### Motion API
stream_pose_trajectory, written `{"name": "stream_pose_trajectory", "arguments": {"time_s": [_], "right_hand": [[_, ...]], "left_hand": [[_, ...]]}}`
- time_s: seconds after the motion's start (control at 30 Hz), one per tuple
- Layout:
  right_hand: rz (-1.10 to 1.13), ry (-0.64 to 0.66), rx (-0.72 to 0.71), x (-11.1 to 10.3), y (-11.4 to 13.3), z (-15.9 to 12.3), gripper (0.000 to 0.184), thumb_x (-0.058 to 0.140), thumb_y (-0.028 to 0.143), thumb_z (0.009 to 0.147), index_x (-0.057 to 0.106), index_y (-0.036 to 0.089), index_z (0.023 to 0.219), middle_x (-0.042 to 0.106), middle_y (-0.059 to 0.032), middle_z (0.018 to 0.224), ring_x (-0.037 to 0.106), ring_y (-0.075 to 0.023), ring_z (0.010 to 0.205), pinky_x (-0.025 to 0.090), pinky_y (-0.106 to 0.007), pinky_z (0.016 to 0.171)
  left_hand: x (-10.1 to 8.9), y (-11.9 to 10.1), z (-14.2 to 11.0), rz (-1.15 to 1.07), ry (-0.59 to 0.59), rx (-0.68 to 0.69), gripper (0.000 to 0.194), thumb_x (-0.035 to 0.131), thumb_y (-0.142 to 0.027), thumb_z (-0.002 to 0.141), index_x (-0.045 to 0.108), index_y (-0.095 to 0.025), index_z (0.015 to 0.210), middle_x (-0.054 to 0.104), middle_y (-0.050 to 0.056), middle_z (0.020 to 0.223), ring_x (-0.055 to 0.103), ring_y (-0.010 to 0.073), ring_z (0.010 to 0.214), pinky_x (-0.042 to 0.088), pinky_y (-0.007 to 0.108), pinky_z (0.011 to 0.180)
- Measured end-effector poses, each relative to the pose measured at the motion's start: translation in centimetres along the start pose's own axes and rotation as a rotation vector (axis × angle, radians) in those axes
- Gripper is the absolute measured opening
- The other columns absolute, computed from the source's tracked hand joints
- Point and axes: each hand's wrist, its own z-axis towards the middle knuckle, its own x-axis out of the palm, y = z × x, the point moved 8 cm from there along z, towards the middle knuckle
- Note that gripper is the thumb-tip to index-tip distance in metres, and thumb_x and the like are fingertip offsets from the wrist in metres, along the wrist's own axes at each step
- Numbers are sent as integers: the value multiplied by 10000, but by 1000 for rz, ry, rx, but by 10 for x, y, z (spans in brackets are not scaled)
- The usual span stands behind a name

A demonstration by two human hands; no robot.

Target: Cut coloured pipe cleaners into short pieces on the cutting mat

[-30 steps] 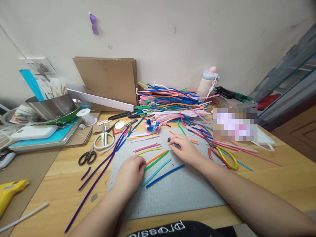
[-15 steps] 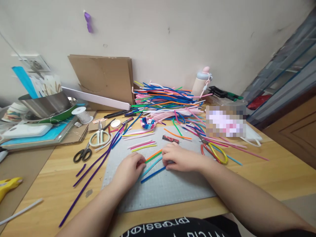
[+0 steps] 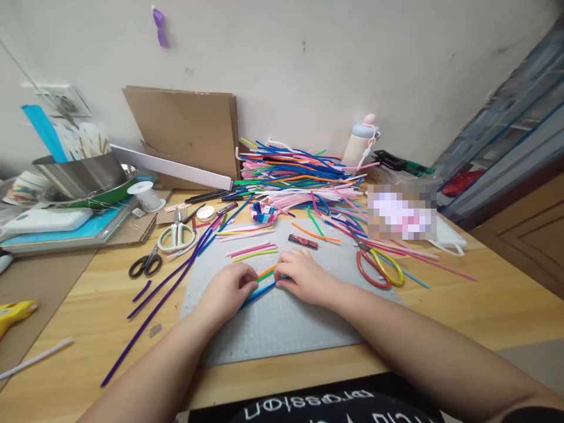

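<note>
On the grey cutting mat (image 3: 282, 335), my left hand (image 3: 231, 289) and my right hand (image 3: 308, 277) are at the two ends of a small row of pipe cleaners. An orange pipe cleaner (image 3: 267, 271) and a green pipe cleaner (image 3: 265, 275) lie side by side, with a blue pipe cleaner (image 3: 261, 293) just below them. A light blue one lies close against the blue one. Both hands have curled fingers pinching the strips, whose ends are partly hidden. Behind the hands lie short pink and yellow pipe cleaners (image 3: 254, 255) and a small dark printed stick (image 3: 303, 241).
Red-and-yellow-handled scissors (image 3: 382, 265) lie right of my right hand. White scissors (image 3: 178, 238), black scissors (image 3: 146, 264) and long purple pipe cleaners (image 3: 150, 314) are at left. A multicoloured pipe cleaner pile (image 3: 299, 170), a striped coil (image 3: 263, 213) and a bottle (image 3: 359, 144) stand behind.
The blue pipe cleaner has moved up against the light blue one, nearer the orange and green strips. My right hand has shifted slightly left, and the view has tilted a little.
</note>
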Motion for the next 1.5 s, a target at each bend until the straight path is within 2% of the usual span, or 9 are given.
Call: {"name": "stream_pose_trajectory", "arguments": {"time_s": [0.3, 0.43, 0.57, 0.67, 0.77, 1.03, 1.2, 1.4, 1.5], "right_hand": [[-32, -80, 94, -6, -21, -2, 60, 682, 223, 779, 636, 201, 811, 603, -22, 880, 492, -203, 899, 264, -350, 780], [-7, -114, 93, -9, -21, -2, 149, 692, 287, 772, 603, 200, 854, 610, -33, 935, 508, -209, 926, 288, -359, 814], [88, -226, 135, -26, -34, -2, 84, 571, 284, 858, 604, 209, 876, 621, -25, 880, 545, -192, 903, 322, -358, 863], [189, -364, 253, -41, -57, -5, 167, 460, 274, 906, 600, 197, 855, 626, -30, 848, 563, -176, 834, 381, -307, 780], [216, -406, 322, -46, -75, -7, 220, 431, 312, 912, 608, 185, 877, 632, -38, 838, 562, -171, 768, 403, -279, 679], [190, -252, 339, -33, -85, -5, 214, 456, 314, 886, 620, 184, 844, 636, -15, 765, 554, -149, 665, 409, -257, 595], [146, -29, 294, -27, -79, -6, 61, 584, 189, 782, 642, 206, 792, 672, -10, 793, 596, -168, 736, 428, -274, 658], [28, 50, 369, -29, -67, -19, 141, 529, 146, 798, 637, 200, 726, 656, -70, 814, 600, -209, 758, 415, -312, 650], [-94, 125, 372, -23, -53, -31, 178, 487, 119, 799, 641, 199, 836, 630, -104, 879, 602, -215, 728, 394, -306, 586]], "left_hand": [[-9, -7, -1, 31, 21, 17, 178, 486, -283, 814, 644, -201, 826, 656, 27, 841, 573, 173, 786, 409, 282, 710], [-11, -8, -3, 51, 16, 13, 203, 578, -355, 761, 640, -199, 874, 652, 39, 884, 574, 185, 793, 423, 294, 718], [-7, -8, -5, 55, 52, 21, 231, 609, -369, 733, 636, -206, 895, 641, 41, 910, 570, 193, 811, 430, 299, 719], [-6, -9, -5, 83, 63, 32, 182, 595, -331, 742, 636, -213, 874, 634, 29, 880, 559, 187, 798, 418, 292, 702], [-5, -10, -5, 84, 63, 34, 144, 556, -291, 762, 635, -220, 860, 625, 20, 859, 550, 181, 794, 408, 290, 699], [-2, -6, -3, 44, 52, 24, 132, 538, -267, 760, 625, -214, 845, 619, 22, 860, 551, 178, 784, 407, 293, 692], [-1, -2, 0, 22, 20, 21, 114, 566, -279, 755, 625, -209, 824, 611, 13, 813, 546, 166, 743, 397, 277, 648], [-1, -1, -1, 12, 10, 13, 120, 579, -301, 763, 624, -209, 824, 599, 10, 802, 537, 161, 727, 394, 276, 636], [-1, -4, -2, 9, 21, 23, 131, 597, -310, 760, 630, -219, 849, 600, 11, 824, 542, 169, 752, 402, 283, 651]]}}
